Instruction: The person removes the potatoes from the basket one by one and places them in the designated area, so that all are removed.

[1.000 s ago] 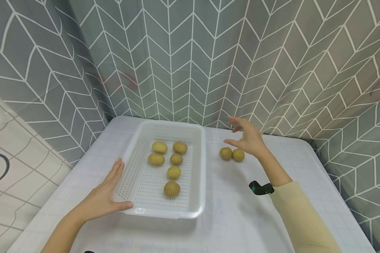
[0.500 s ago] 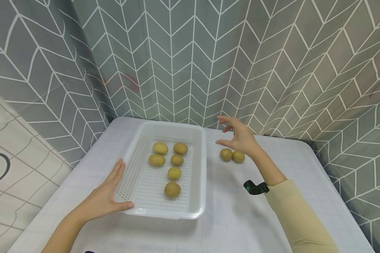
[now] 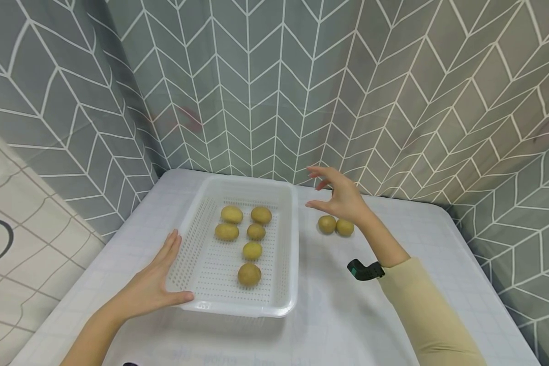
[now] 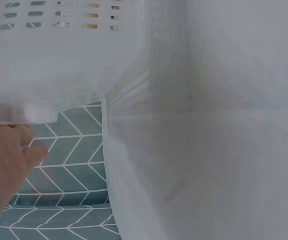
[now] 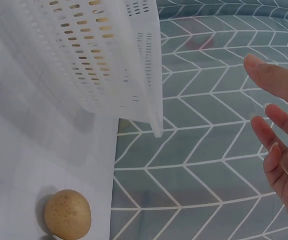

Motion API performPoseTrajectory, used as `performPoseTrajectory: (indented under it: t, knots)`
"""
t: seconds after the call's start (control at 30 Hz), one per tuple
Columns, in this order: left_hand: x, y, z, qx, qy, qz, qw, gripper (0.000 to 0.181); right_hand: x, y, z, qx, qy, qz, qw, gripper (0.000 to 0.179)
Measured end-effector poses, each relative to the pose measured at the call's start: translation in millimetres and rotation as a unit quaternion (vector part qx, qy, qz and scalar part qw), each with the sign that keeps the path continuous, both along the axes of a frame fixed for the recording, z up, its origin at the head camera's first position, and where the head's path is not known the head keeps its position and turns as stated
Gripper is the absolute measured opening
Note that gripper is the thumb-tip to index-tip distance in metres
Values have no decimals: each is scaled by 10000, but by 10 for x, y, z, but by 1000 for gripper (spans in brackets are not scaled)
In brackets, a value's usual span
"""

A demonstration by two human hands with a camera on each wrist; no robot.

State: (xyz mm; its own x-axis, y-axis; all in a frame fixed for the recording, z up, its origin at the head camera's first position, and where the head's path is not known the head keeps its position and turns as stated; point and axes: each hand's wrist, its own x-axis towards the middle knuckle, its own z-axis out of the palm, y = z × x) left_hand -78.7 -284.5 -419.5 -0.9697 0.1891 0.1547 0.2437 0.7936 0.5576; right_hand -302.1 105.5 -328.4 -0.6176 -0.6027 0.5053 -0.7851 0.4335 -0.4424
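A white perforated plastic basket [image 3: 281, 254] stands on the table with several potatoes [image 3: 249, 274] inside. My left hand [image 3: 146, 284] rests against its left side, fingers along the rim and thumb at the near left corner. To the right of the basket my right hand [image 3: 340, 195] hovers, thumb and fingers spread apart with nothing between them. Just beyond the wrist, two more potatoes [image 3: 327, 224] lie side by side on the table. In the right wrist view one potato [image 5: 67, 215] shows below the basket wall, apart from the hand.
A white cloth [image 3: 338, 315] covers the table. Grey curtains [image 3: 265, 91] with white chevron lines hang right behind its far edge and down both sides. A black strap-like device [image 3: 365, 270] sits at the right wrist.
My right hand has moved left, from above the two loose potatoes toward the basket's right rim. The left hand and the potatoes have stayed in place.
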Motion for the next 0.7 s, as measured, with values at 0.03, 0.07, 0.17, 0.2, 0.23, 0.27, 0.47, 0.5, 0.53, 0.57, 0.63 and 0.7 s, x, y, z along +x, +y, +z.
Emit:
performPoseTrajectory:
  t: [0.03, 0.07, 0.17, 0.2, 0.23, 0.27, 0.47, 0.5, 0.53, 0.57, 0.63, 0.7]
  knots:
    - [1, 1, 0, -4, 0, 1, 10000, 124, 5, -7, 3, 1, 0, 11, 10000, 81]
    - [2, 2, 1, -6, 0, 2, 10000, 124, 9, -13, 6, 5, 0, 10, 10000, 81]
    - [2, 0, 5, -14, 4, 8, 10000, 124, 16, -28, 12, 10, 10, 17, 10000, 81]
    - [1, -1, 6, -16, 4, 10, 10000, 125, 17, -32, 14, 8, 19, 21, 10000, 81]
    - [-1, -3, 7, -14, 3, 12, 10000, 125, 16, -35, 15, -1, 14, 32, 10000, 81]
    - [-3, -5, 7, -12, 1, 13, 10000, 125, 11, -39, 15, -10, 30, 47, 10000, 81]
    - [-16, -15, -6, 18, -1, 17, 10000, 126, -5, -67, 13, -34, 129, 122, 9998, 81]
    - [-16, -15, -8, 31, -5, 18, 10000, 126, -4, -75, 14, -30, 132, 132, 9998, 81]
    - [-16, -14, -9, 44, -10, 17, 10000, 126, -8, -86, 14, -39, 121, 148, 9998, 80]
    - [-15, -12, -9, 55, -20, 17, 10000, 126, -13, -98, 13, -57, 117, 172, 9998, 80]
    - [-13, -11, -11, 73, -25, 21, 10000, 126, -9, -124, 18, -70, 107, 217, 9997, 79]
    - [-10, -11, -14, 88, -31, 21, 10000, 126, -15, -151, 20, -101, 104, 287, 9995, 78]
